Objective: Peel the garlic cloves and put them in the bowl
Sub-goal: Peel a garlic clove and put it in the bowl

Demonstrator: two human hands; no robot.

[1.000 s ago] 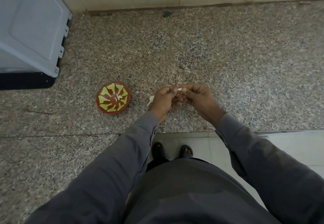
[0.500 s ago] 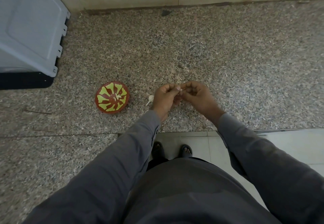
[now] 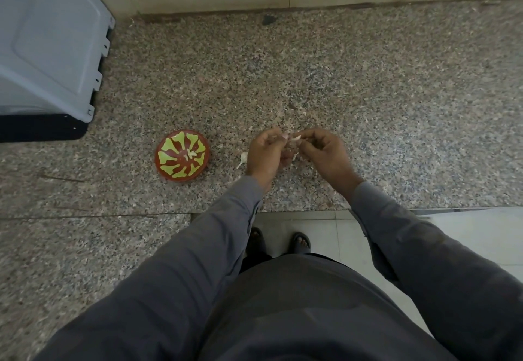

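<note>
While your hands have stayed together over the counter [image 3: 368, 92] through the last second, the pale clove [image 3: 296, 138] has gone on showing between your fingertips. Your left hand [image 3: 267, 152] and right hand [image 3: 325, 152] both pinch it, fingers curled. I judge you are mid-peel, with the skin not yet off; how much clings is too small to tell. A pale garlic piece [image 3: 243, 158] lies on the counter just left of your left hand. Your bowl [image 3: 182, 156], red with green pattern, sits further left and holds a few small pale bits at its centre, probably peeled cloves.
</note>
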